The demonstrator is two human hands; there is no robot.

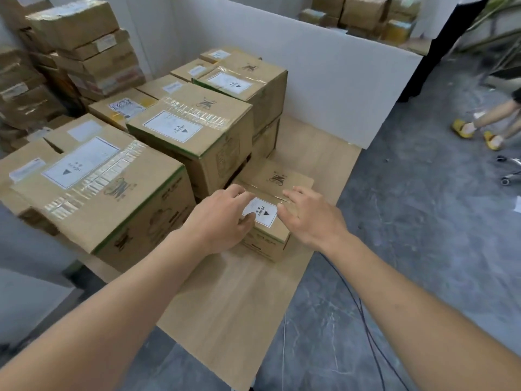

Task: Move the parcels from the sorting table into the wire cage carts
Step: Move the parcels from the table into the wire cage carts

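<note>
Reaching over the small cardboard box (275, 206) at the near right of the wooden sorting table (239, 300), your left hand (222, 218) rests on its top with fingers loosely bent, and your right hand (308, 214) hovers spread above its right edge — neither holds it yet. The HEAVY label (260, 212) suggests real weight, and the taped top looks slippery, so I judge the lower side edges are the better hold. The larger cartons (191, 131) stand just beside it. The grey floor (423, 221) carries a black cable (366, 320) — no cage cart is visible.
</note>
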